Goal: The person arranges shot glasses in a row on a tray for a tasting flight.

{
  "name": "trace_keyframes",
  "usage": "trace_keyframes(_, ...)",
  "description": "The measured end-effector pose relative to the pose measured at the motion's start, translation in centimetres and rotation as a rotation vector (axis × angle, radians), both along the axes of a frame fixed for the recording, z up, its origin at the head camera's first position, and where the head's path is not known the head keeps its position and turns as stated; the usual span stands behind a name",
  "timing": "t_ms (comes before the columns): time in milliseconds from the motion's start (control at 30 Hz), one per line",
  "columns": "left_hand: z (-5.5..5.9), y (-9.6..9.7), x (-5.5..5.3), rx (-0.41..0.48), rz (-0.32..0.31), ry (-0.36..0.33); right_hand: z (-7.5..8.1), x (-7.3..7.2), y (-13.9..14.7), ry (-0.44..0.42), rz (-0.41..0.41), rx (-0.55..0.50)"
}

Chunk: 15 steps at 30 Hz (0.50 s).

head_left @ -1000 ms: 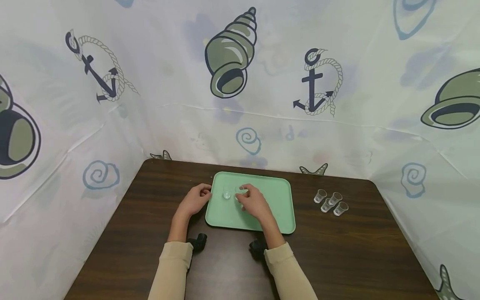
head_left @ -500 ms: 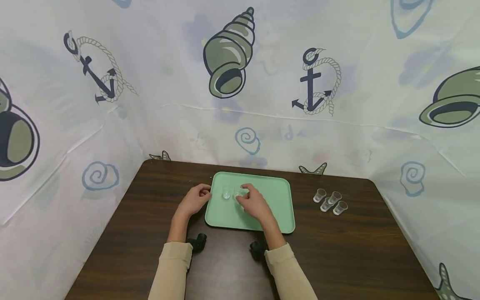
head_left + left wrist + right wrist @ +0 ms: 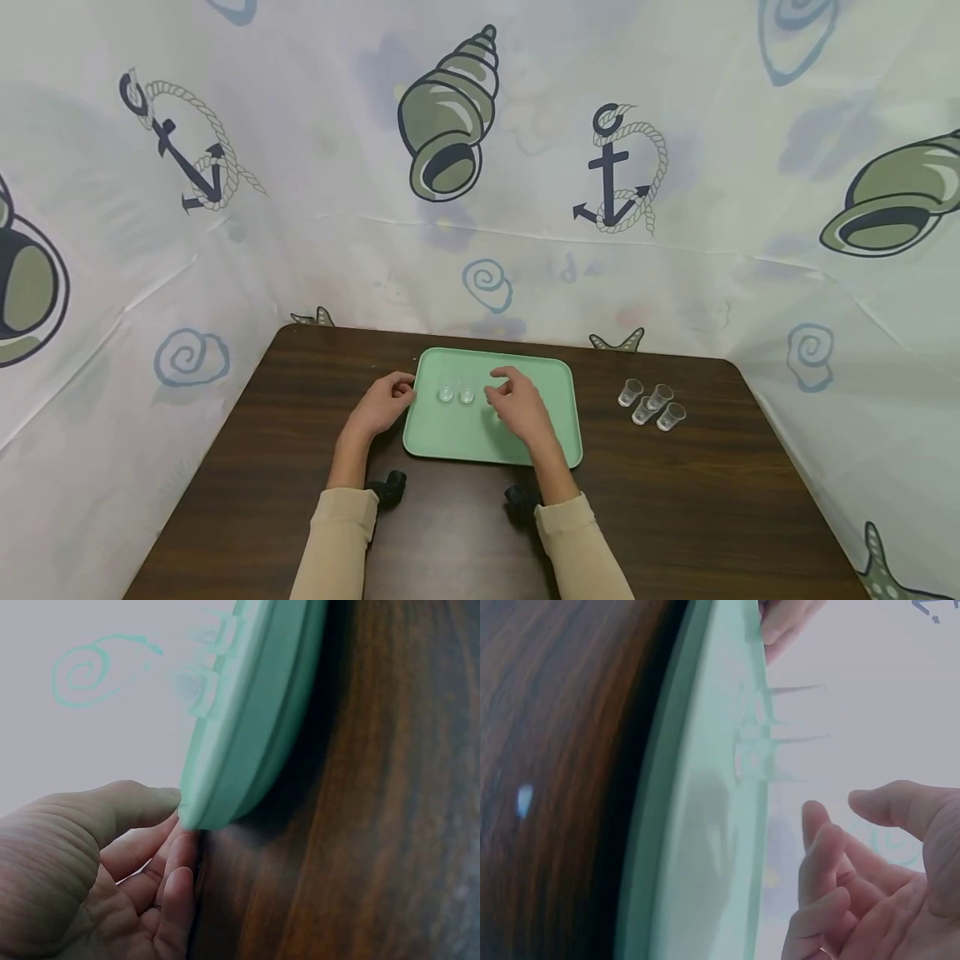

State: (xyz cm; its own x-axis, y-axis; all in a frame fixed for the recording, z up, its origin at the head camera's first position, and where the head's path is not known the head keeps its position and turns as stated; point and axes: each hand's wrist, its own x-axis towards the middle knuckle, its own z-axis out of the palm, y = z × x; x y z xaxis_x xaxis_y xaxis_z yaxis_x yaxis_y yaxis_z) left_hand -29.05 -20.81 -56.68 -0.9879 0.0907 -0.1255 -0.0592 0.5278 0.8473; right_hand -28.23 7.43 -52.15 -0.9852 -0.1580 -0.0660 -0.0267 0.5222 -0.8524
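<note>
A light green tray (image 3: 465,437) lies on the dark wooden table. My left hand (image 3: 380,406) holds its left edge; in the left wrist view the thumb (image 3: 142,806) is on the rim and the fingers are beneath and beside it. Two small clear plastic cups stand upright side by side on the tray's left half, a left cup (image 3: 446,392) and a right cup (image 3: 467,393). Just right of them my right hand (image 3: 522,407) hovers over the tray. Its thumb and fingers are apart with nothing between them, as the right wrist view of the hand (image 3: 870,877) confirms.
Several more clear cups (image 3: 643,412) sit clustered on the table to the right of the tray. A patterned cloth (image 3: 375,275) hangs behind the table (image 3: 720,500) and along its sides.
My right hand has let go of the right cup and drawn back to the right, leaving that cup standing beside the other. My left hand stays on the tray's edge.
</note>
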Motion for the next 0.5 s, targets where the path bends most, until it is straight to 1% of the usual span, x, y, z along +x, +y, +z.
trace_keyframes(133,-0.3,0.0,0.0,-0.004,0.002,0.0,0.0,0.3,0.8,0.021,-0.049,-0.034)
trace_keyframes(267,-0.3,0.0,0.0,-0.004,0.003,-0.001,0.2,0.6,2.0,0.033,-0.083,-0.058)
trace_keyframes(400,-0.2,0.0,0.0,-0.002,0.002,-0.002,0.9,1.0,3.2,0.043,-0.106,-0.099)
trace_keyframes(500,-0.1,0.0,-0.1,-0.003,-0.004,-0.002,1.4,1.2,4.2,0.044,-0.128,-0.097)
